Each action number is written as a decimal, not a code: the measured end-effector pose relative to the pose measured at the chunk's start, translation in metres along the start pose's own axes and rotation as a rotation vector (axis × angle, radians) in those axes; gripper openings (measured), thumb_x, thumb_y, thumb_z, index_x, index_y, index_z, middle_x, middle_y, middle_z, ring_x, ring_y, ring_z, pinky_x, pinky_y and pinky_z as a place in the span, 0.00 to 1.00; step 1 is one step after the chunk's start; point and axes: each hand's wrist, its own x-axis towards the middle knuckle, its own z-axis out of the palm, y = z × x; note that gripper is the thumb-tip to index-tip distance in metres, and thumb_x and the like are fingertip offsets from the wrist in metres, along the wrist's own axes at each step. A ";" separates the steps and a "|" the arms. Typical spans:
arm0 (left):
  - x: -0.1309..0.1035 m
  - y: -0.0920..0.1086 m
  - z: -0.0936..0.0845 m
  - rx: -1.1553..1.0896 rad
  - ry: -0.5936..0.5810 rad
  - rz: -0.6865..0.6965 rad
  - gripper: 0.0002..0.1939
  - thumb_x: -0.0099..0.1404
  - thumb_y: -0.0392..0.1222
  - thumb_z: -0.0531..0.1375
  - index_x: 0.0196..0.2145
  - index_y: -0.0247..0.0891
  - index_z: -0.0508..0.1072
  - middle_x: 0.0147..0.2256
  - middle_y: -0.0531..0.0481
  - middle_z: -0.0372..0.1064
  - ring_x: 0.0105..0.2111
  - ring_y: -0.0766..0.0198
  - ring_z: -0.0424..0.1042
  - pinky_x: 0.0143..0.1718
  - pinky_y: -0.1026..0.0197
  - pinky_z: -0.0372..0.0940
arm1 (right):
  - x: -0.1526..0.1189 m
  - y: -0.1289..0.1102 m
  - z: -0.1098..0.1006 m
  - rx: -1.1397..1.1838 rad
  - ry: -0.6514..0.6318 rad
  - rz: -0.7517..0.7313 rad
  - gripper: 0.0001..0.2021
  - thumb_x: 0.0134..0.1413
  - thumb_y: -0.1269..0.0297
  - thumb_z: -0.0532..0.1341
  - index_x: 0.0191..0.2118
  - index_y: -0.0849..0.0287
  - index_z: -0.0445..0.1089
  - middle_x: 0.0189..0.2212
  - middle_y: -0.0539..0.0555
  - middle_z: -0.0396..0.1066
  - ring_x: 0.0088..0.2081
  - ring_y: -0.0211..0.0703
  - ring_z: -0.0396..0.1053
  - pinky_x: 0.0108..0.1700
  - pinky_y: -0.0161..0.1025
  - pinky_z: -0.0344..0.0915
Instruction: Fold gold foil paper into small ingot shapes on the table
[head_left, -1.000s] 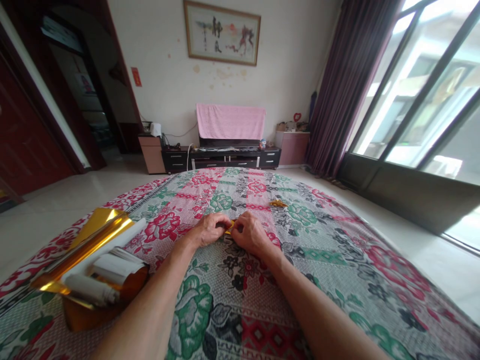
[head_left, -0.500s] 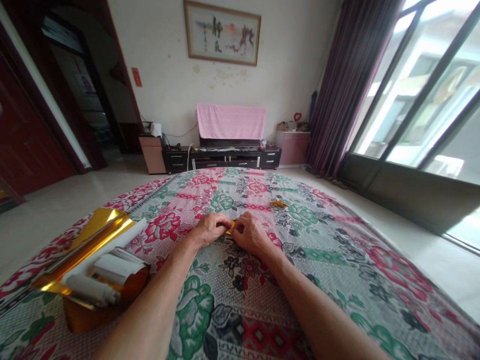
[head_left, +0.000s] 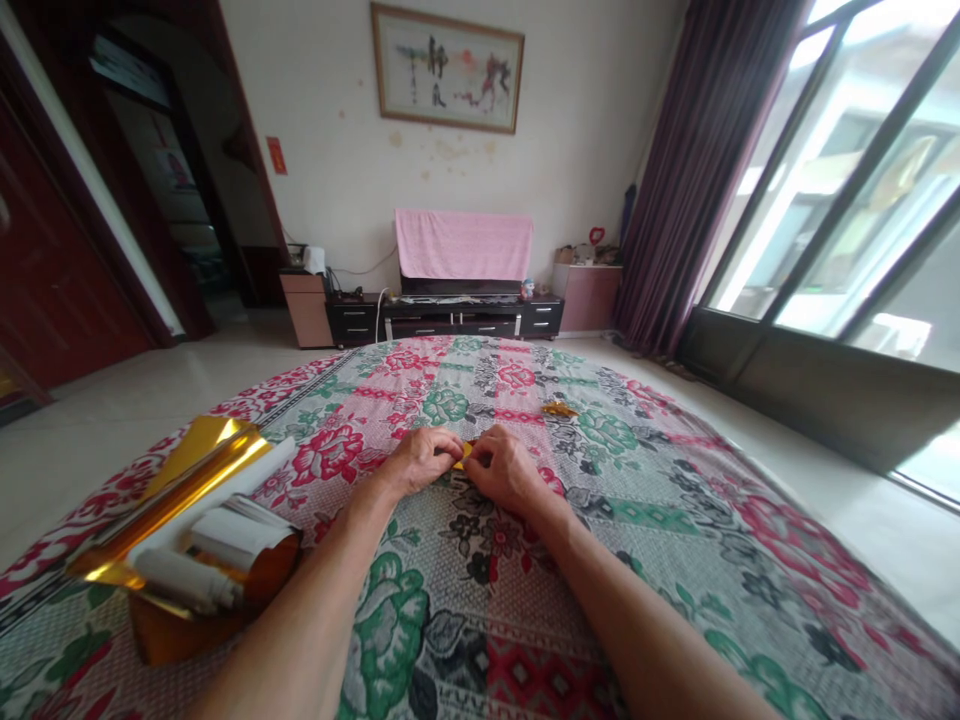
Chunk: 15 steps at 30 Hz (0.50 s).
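Near the middle of the flowered cloth (head_left: 420, 520), my left hand (head_left: 424, 458) pinches one side of a small gold piece (head_left: 466, 450). My right hand (head_left: 501, 465) grips its other side, with thumb and forefinger pressed together. Most of the piece is hidden by the fingers. Beyond my right hand, a small folded gold object (head_left: 559, 409) lies on the cloth. To the left of my left forearm sit gold foil sheets (head_left: 202, 480), partly rolled, with their white undersides showing.
The cloth covers a large table. Past its far edge stand a low black cabinet (head_left: 465, 322) and a pink cloth (head_left: 465, 243) over a screen. A purple curtain (head_left: 690, 170) and windows are on the right, a red door (head_left: 52, 240) on the left.
The view has shifted very slightly. Both hands stay in the same place on the gold piece, a little more of which shows between the fingers.
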 end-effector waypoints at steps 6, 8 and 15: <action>0.000 0.006 -0.002 -0.020 -0.021 -0.013 0.10 0.53 0.31 0.56 0.26 0.36 0.77 0.36 0.49 0.74 0.37 0.65 0.72 0.42 0.63 0.65 | 0.001 0.002 0.003 0.015 0.006 0.032 0.07 0.46 0.71 0.58 0.22 0.62 0.71 0.26 0.54 0.69 0.31 0.37 0.65 0.34 0.32 0.59; 0.000 0.005 -0.002 -0.028 -0.027 -0.013 0.09 0.53 0.32 0.56 0.26 0.36 0.77 0.36 0.48 0.74 0.37 0.64 0.72 0.42 0.63 0.65 | 0.001 0.003 0.004 0.003 0.010 0.038 0.07 0.46 0.72 0.57 0.22 0.62 0.70 0.27 0.54 0.69 0.30 0.37 0.65 0.33 0.31 0.59; 0.000 0.003 -0.002 -0.020 -0.033 -0.020 0.09 0.53 0.32 0.56 0.27 0.37 0.77 0.36 0.49 0.74 0.38 0.65 0.72 0.43 0.63 0.65 | 0.002 0.004 0.006 -0.015 -0.002 0.022 0.08 0.48 0.72 0.56 0.21 0.62 0.67 0.27 0.54 0.69 0.31 0.36 0.65 0.33 0.31 0.58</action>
